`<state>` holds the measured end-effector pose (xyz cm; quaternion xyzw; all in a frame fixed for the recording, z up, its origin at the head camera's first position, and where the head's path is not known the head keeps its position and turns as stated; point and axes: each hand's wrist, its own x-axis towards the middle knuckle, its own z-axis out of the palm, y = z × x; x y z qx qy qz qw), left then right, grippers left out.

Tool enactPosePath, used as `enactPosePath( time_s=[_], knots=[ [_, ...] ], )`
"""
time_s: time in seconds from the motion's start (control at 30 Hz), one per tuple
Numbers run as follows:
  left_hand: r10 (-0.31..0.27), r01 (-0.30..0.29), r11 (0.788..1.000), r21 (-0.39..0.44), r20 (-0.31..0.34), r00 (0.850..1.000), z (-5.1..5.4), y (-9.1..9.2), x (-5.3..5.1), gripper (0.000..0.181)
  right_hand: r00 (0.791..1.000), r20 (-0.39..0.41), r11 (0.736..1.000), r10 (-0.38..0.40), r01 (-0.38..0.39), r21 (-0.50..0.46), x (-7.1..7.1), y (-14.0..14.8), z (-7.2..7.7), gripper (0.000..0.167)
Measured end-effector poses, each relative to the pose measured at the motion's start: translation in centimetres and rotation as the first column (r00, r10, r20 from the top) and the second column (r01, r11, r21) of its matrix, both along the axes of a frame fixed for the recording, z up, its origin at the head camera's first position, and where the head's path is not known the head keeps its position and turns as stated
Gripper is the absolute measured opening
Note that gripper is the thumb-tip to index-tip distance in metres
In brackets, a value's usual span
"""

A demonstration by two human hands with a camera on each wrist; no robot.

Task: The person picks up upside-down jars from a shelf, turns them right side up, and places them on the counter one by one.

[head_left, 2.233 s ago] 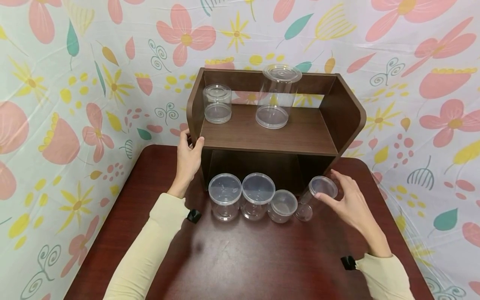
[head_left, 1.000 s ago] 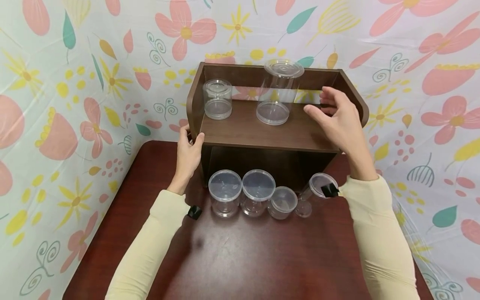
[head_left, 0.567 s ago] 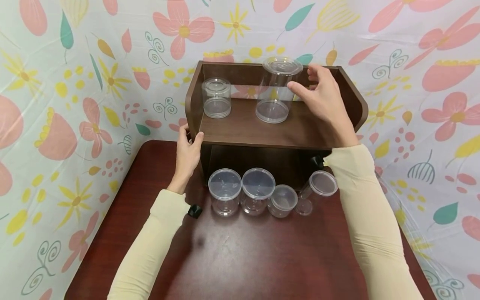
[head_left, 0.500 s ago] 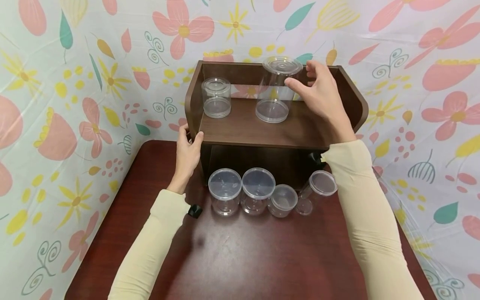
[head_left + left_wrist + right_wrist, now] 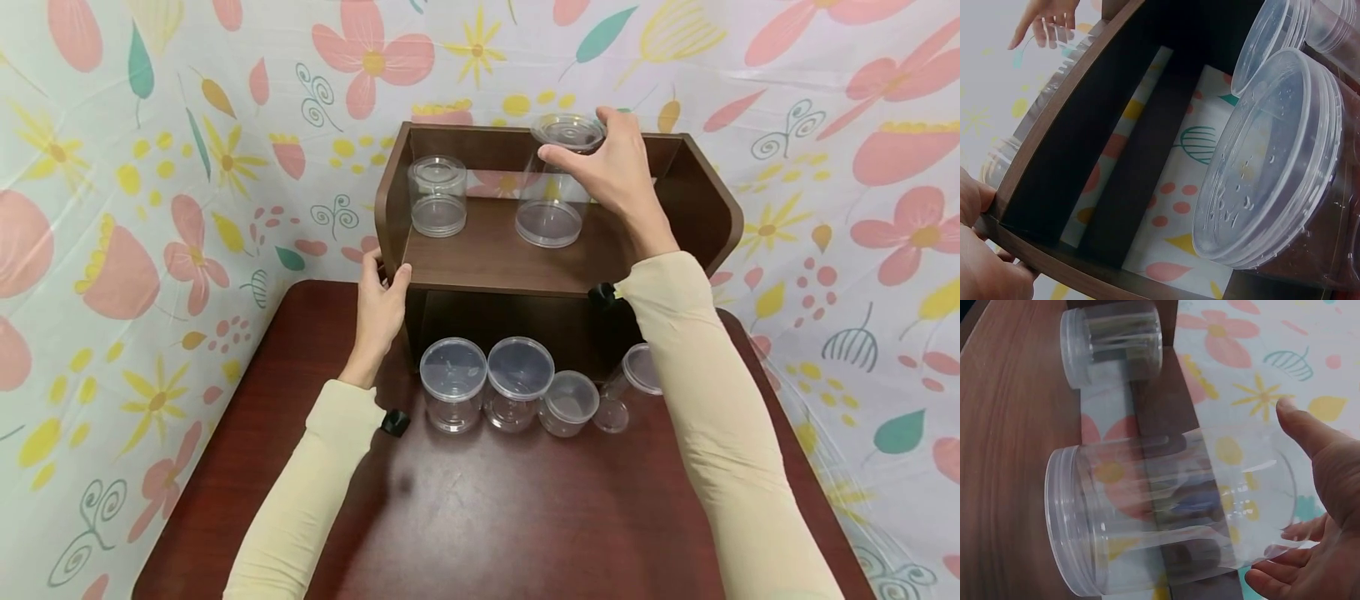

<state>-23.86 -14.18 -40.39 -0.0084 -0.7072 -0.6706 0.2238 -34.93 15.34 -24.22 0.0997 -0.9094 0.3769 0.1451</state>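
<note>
My left hand (image 5: 380,310) grips the left side panel of a dark brown two-tier shelf (image 5: 495,267), thumb in front and fingers behind. On the upper tier, a tall clear jar (image 5: 549,212) stands upside down, lid at the bottom. My right hand (image 5: 617,171) is spread around its upper end. In the right wrist view, the thumb (image 5: 1300,422) stands slightly apart from the jar, and the other fingers (image 5: 1272,578) are partly seen through the clear wall. A shorter clear jar (image 5: 438,200) stands at the left of the same tier, also lid down.
On the reddish-brown table (image 5: 480,517), several lidded clear jars stand in a row before the shelf: two large ones (image 5: 453,375) (image 5: 519,375), a small one (image 5: 570,404) and a slim one (image 5: 611,400) partly behind my right sleeve. Flowered cloth (image 5: 247,125) hangs behind.
My right hand has left the slim jar at the table's right, risen to the upper tier, and moved left around the tall jar's top. My left hand keeps its grip; the jars stay put.
</note>
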Motion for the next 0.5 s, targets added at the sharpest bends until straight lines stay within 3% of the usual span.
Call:
enactPosePath(
  time_s=[0.3, 0.5],
  knots=[
    [-0.008, 0.008, 1.0, 0.006, 0.004, 1.0, -0.04, 0.07, -0.03, 0.039, 0.999, 0.036, 1.0, -0.003, 0.002, 0.017, -0.63, -0.57, -0.76, 0.113],
    [-0.001, 0.001, 1.0, -0.006, 0.0, 1.0, 0.02, 0.0, 0.05, 0.04, 1.0, 0.013, 1.0, -0.002, 0.002, 0.001, -0.62, -0.8, -0.98, 0.113]
  ],
)
